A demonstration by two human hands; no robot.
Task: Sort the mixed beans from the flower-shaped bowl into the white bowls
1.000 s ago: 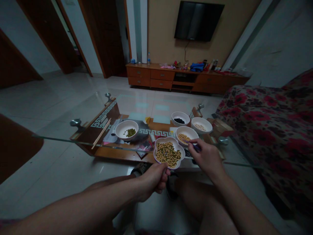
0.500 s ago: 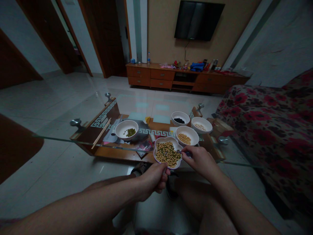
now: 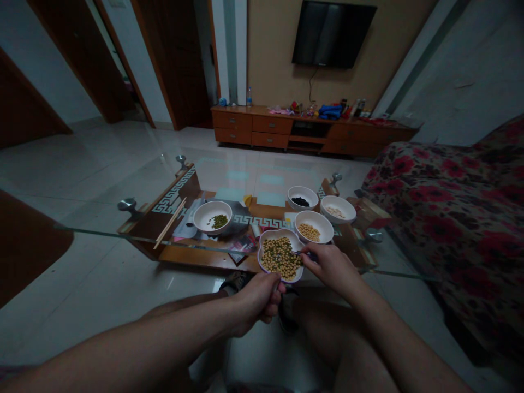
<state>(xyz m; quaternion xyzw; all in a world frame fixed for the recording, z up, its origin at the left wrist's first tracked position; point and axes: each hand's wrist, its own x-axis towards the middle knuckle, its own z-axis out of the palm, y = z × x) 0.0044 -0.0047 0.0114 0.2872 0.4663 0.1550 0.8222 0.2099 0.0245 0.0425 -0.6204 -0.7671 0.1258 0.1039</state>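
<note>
Left forearm [image 3: 167, 334]: extended from lower left.
Left hand [image 3: 258, 299]: thumb laid on top, fingers curled underneath.
Right forearm [image 3: 395, 326]: angled from lower right.
Right hand [image 3: 333, 267]: thumb and fingers pinched, palm turned down.

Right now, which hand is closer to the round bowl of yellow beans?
Right hand, just this side of the round bowl; the left hand is farther, holding the flower bowl.

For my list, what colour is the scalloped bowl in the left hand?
The scalloped bowl is white inside, with a purplish edge; see the head view.
</note>
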